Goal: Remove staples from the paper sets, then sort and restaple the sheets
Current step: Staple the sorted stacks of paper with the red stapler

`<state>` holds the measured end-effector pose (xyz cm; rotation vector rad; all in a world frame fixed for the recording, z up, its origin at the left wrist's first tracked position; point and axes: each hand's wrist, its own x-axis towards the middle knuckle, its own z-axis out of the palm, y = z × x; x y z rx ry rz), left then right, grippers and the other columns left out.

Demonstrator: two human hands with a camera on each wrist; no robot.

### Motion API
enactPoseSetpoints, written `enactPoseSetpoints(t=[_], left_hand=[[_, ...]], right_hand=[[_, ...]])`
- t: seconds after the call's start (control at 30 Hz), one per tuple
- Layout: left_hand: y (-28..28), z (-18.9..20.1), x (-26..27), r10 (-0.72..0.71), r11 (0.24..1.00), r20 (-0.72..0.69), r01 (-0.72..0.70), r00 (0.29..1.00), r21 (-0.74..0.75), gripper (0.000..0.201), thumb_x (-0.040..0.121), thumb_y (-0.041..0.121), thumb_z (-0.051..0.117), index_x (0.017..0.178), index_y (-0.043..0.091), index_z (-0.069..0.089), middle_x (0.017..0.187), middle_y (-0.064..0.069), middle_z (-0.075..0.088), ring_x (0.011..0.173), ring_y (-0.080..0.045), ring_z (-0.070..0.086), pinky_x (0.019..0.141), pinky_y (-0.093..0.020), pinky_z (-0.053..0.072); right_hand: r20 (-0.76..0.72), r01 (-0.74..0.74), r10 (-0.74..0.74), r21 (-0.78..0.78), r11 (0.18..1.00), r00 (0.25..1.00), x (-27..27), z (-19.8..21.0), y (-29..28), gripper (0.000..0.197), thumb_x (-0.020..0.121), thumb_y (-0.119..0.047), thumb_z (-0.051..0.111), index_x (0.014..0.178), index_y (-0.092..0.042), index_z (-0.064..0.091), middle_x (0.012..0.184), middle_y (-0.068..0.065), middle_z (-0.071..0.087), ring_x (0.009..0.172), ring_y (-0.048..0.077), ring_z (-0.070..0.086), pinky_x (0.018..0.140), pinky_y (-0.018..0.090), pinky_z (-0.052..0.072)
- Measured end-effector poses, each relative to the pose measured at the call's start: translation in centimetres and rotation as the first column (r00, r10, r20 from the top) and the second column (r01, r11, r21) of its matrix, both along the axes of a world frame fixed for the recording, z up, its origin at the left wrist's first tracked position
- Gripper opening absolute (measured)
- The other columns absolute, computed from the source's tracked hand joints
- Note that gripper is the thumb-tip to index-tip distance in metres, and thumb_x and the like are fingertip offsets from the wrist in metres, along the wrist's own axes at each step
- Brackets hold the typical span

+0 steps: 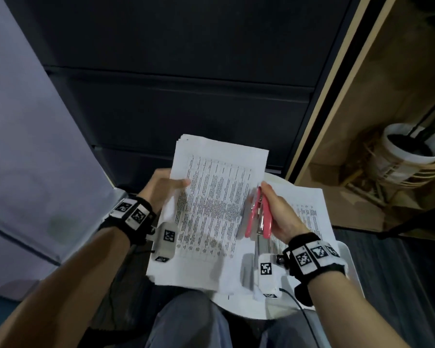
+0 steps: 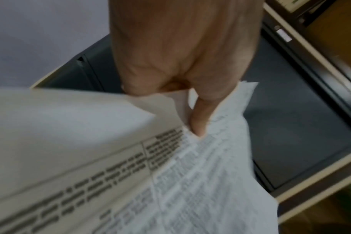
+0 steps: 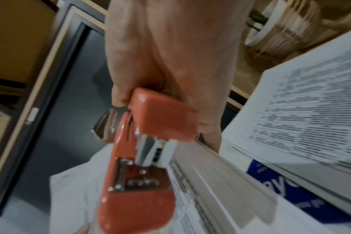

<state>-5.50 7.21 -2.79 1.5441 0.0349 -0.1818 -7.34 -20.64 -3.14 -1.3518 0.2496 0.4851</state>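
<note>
A set of printed sheets [image 1: 211, 209] is lifted over the round white table [image 1: 274, 310]. My left hand [image 1: 165, 188] pinches its left edge, thumb on top; in the left wrist view the thumb [image 2: 200, 120] presses the printed sheets [image 2: 190, 182]. My right hand [image 1: 276, 212] grips a pink-red stapler [image 1: 258, 214] at the set's right edge. In the right wrist view the stapler [image 3: 142, 158] lies along the edges of the printed sheets [image 3: 210, 182], its metal tip pointing away from me. Whether paper sits in its mouth is hidden.
More printed sheets [image 1: 309, 214] lie on the table at the right, over something blue [image 3: 287, 191]. A dark drawer cabinet [image 1: 173, 71] stands ahead, a pale wall [image 1: 23, 146] at the left. A white pot in a cane stand [image 1: 409, 156] sits at the right. My knees [image 1: 186, 322] are below.
</note>
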Motion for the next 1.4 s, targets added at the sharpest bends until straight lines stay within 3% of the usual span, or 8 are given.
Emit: enactPoseSetpoints(t=[0.23,0.4,0.57,0.77,1.0,1.1,1.23,1.4], left_hand=[[-1.1,2.8,-1.3,-0.007,0.996,-0.078,0.014,0.997,0.091,0.04,0.078,0.023,0.075,0.115,0.014,0.063,0.112,0.001,0.069,0.108,-0.013,0.064,0.088,-0.024,0.05],[-1.8,3.9,-1.5,0.168,0.985,0.043,-0.166,0.985,-0.047,0.039,0.065,0.021,0.082,0.101,0.013,0.067,0.104,-0.007,0.072,0.103,-0.024,0.067,0.099,-0.046,0.048],[-1.8,3.6,-0.9,0.291,0.95,0.055,-0.281,0.955,-0.135,0.105,0.044,0.044,0.094,0.129,0.002,0.049,0.119,-0.01,0.065,0.107,-0.022,0.066,0.099,-0.045,0.048],[-3.6,2.0,-1.7,0.234,0.964,-0.03,-0.236,0.972,-0.121,0.091,0.045,0.039,0.094,0.12,0.002,0.057,0.111,-0.011,0.07,0.101,-0.024,0.068,0.094,-0.047,0.052],[-4.2,2.4,-0.7,0.249,0.966,0.021,-0.247,0.968,-0.075,0.089,0.051,0.054,0.087,0.12,0.007,0.058,0.111,-0.005,0.07,0.102,-0.019,0.068,0.092,-0.043,0.053],[-4.4,2.9,-0.8,0.216,0.976,0.05,-0.214,0.975,-0.04,0.082,0.056,0.053,0.085,0.119,0.007,0.06,0.109,-0.005,0.071,0.101,-0.018,0.069,0.091,-0.044,0.054],[-5.3,3.7,-1.3,0.145,0.989,0.083,-0.146,0.986,0.005,0.052,0.071,0.04,0.079,0.11,0.008,0.066,0.103,-0.006,0.073,0.096,-0.019,0.07,0.089,-0.043,0.055],[-6.7,4.4,-1.6,0.086,0.996,0.103,-0.087,0.991,0.01,0.044,0.076,0.033,0.077,0.106,0.003,0.067,0.101,-0.012,0.073,0.094,-0.025,0.071,0.087,-0.048,0.055]], right_hand=[[0.149,0.152,-0.138,-0.086,0.985,0.979,-0.6,2.8,2.7,0.045,0.092,-0.046,0.057,0.092,-0.001,0.063,0.079,0.016,0.068,0.069,0.028,0.067,0.074,0.044,0.059],[0.327,0.227,-0.22,0.018,0.974,0.919,-1.6,4.7,2.5,0.043,0.098,-0.041,0.049,0.079,-0.004,0.061,0.061,0.009,0.065,0.056,0.025,0.063,0.069,0.04,0.054],[0.528,0.234,-0.171,-0.054,0.971,0.832,-2.1,6.0,2.4,0.047,0.097,-0.044,0.047,0.087,0.001,0.056,0.068,0.027,0.06,0.039,0.02,0.056,0.039,0.021,0.042],[0.492,0.202,-0.113,-0.13,0.971,0.863,-2.5,4.5,2.2,0.036,0.096,-0.04,0.049,0.089,-0.004,0.052,0.06,0.004,0.061,0.054,0.025,0.061,0.049,0.028,0.049],[0.52,0.304,-0.2,-0.122,0.945,0.83,-1.9,4.3,1.8,0.037,0.097,-0.038,0.051,0.095,-0.002,0.051,0.07,0.015,0.06,0.053,0.019,0.062,0.049,0.025,0.049],[0.601,0.545,-0.441,0.011,0.838,0.666,-1.7,6.5,1.9,0.032,0.098,-0.031,0.053,0.11,-0.003,0.048,0.079,0.016,0.063,0.054,0.014,0.064,0.052,0.025,0.053],[0.714,0.677,-0.616,0.274,0.683,0.333,-1.1,12.7,1.5,0.025,0.1,-0.031,0.049,0.094,-0.007,0.051,0.069,0.006,0.063,0.054,0.014,0.065,0.053,0.025,0.05],[0.774,0.618,-0.51,0.201,0.76,0.375,0.2,16.7,1.7,0.031,0.093,-0.053,0.051,0.086,-0.023,0.055,0.075,0.009,0.067,0.068,0.031,0.068,0.063,0.043,0.055]])
